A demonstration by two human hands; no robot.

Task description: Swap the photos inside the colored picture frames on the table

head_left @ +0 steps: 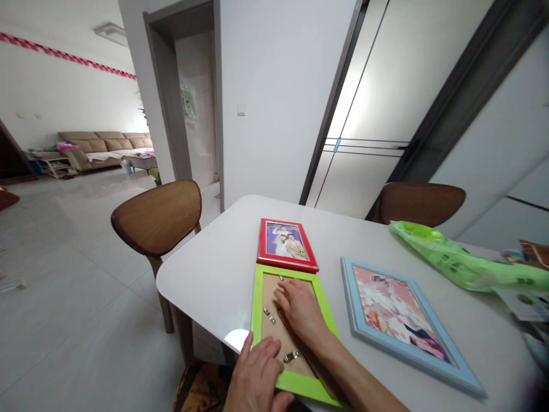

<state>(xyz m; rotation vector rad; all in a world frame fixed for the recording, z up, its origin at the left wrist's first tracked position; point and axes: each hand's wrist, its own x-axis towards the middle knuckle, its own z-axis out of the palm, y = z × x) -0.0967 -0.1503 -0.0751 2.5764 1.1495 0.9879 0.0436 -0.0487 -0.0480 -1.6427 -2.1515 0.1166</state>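
Observation:
A green picture frame lies face down on the table, its brown backing board showing. My left hand rests on the frame's near left corner with its fingers stretched out. Over the far part of the backing is my right hand, fingers bent and drawn together. Its fingertips are just beside a small metal clip at the far edge; whether they pinch anything is hidden. Another metal clip sits at the left edge, and a third clip is near my left fingers.
A red picture frame with a photo touches the green frame's far end. To the right lies a light blue picture frame, photo up. Behind it is a green plastic bag. Wooden chairs stand around the white table.

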